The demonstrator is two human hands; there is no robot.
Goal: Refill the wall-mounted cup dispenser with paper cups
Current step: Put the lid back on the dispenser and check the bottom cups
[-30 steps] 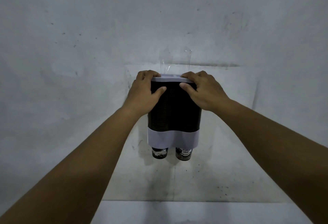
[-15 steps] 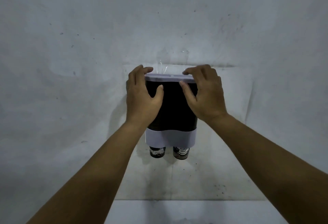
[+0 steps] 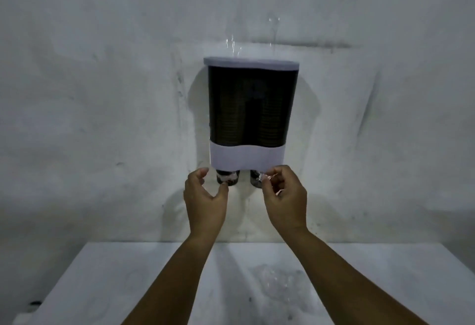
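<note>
On the pale, scuffed wall (image 3: 102,93) hangs the cup dispenser (image 3: 252,108), its white lid (image 3: 251,63) seated on top and a white band (image 3: 246,158) across the bottom. Behind the dark tinted front stand two stacks of paper cups (image 3: 272,119), side by side. Two cup bottoms (image 3: 228,177) poke out under the band; print shows on them but is too blurred to read. Just below, the left hand (image 3: 205,201) and the right hand (image 3: 284,200) reach up with fingers loosely curled, thumb and fingers apart, close to the cup bottoms; whether either touches a cup I cannot tell. Bare wall lies open on both sides. Below is a white table (image 3: 128,286) with crumpled clear plastic wrap (image 3: 277,283) on it.
</note>
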